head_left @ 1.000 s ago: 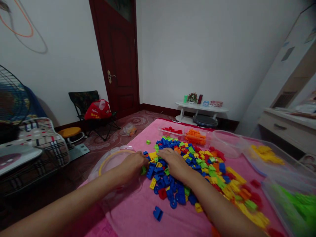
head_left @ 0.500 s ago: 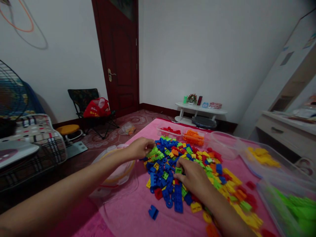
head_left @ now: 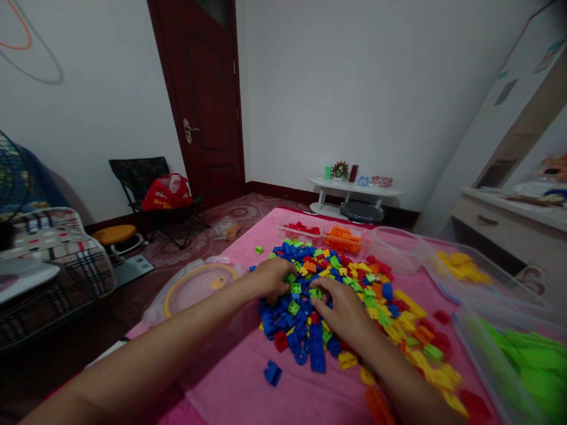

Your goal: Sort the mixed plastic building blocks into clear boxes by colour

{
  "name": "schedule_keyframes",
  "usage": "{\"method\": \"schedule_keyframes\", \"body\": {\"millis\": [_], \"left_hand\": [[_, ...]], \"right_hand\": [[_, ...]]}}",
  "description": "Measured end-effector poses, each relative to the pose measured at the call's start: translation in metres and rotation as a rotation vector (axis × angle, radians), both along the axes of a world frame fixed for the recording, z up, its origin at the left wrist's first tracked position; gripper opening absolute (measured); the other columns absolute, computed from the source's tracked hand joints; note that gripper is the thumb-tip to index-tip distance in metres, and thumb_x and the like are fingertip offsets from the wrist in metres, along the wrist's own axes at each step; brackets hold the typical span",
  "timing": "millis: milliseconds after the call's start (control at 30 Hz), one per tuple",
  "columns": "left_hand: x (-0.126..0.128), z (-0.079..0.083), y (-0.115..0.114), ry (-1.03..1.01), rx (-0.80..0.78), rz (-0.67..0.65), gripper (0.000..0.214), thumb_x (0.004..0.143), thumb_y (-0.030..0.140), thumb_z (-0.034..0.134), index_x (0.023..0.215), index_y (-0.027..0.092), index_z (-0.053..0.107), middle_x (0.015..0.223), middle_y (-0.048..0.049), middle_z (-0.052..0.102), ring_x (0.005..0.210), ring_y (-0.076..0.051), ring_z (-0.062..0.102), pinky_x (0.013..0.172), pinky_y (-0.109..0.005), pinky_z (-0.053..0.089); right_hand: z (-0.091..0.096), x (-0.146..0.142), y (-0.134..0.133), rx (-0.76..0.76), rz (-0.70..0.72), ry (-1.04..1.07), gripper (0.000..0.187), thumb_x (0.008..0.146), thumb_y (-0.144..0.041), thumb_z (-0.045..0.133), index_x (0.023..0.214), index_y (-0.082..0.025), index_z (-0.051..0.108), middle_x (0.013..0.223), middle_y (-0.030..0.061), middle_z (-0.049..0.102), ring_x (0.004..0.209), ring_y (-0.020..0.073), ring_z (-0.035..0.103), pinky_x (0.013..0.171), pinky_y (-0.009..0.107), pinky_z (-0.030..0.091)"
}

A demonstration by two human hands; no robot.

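Observation:
A wide pile of toy building bricks (head_left: pixel 317 339) in blue, green, yellow, red and orange lies on the pink cloth (head_left: pixel 230 378). My left hand (head_left: pixel 275 277) reaches into the pile's left side, fingers curled down round a green brick (head_left: pixel 290 277) that is partly hidden. Close to its right, my right hand (head_left: pixel 340 306) has thumb and forefinger closed on another small green brick (head_left: pixel 315 293). Between the two hands rests one more green brick (head_left: pixel 295 288). A loose blue brick (head_left: pixel 273 373) lies in front of the pile.
Behind the pile stand clear boxes of red bricks (head_left: pixel 302 228) and orange bricks (head_left: pixel 343 239), beside a clear round tub (head_left: pixel 396 251). To the right, bins hold yellow bricks (head_left: pixel 463 268) and green bricks (head_left: pixel 531 366). A round clear lid (head_left: pixel 199 289) lies left.
My left hand has moved right and inward, closer to my right hand. My right hand stays near the same spot with its green brick. The view has shifted slightly.

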State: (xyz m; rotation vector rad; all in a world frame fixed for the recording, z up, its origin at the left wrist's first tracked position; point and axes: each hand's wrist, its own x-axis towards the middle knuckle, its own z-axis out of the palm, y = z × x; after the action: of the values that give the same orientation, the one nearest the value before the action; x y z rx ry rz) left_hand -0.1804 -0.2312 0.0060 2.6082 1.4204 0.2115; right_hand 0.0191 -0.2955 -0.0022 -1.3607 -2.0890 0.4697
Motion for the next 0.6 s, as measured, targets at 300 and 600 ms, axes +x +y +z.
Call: {"method": "schedule_keyframes", "body": {"millis": [300, 600], "left_hand": [[0.054, 0.049, -0.023, -0.648, 0.028, 0.041, 0.027, 0.070, 0.022, 0.062, 0.094, 0.013, 0.071, 0.083, -0.0051, 0.071, 0.072, -0.016, 0.062, 0.064, -0.024, 0.046], [0.112, 0.032, -0.009, -0.665, -0.028, -0.107, 0.033, 0.078, 0.020, 0.052, 0.105, 0.020, 0.070, 0.095, -0.0068, 0.072, 0.084, -0.020, 0.064, 0.075, -0.030, 0.049]], "right_hand": [[0.016, 0.000, 0.002, -0.534, -0.077, 1.258, 0.026, 0.072, -0.036, 0.065, 0.091, -0.020, 0.057, 0.075, -0.0005, 0.063, 0.062, 0.0133, 0.060, 0.053, 0.023, 0.046], [0.027, 0.013, 0.001, -0.522, -0.171, 1.443, 0.040, 0.069, -0.045, 0.073, 0.095, -0.020, 0.058, 0.071, -0.0028, 0.063, 0.054, 0.0103, 0.059, 0.037, 0.017, 0.042]]}}
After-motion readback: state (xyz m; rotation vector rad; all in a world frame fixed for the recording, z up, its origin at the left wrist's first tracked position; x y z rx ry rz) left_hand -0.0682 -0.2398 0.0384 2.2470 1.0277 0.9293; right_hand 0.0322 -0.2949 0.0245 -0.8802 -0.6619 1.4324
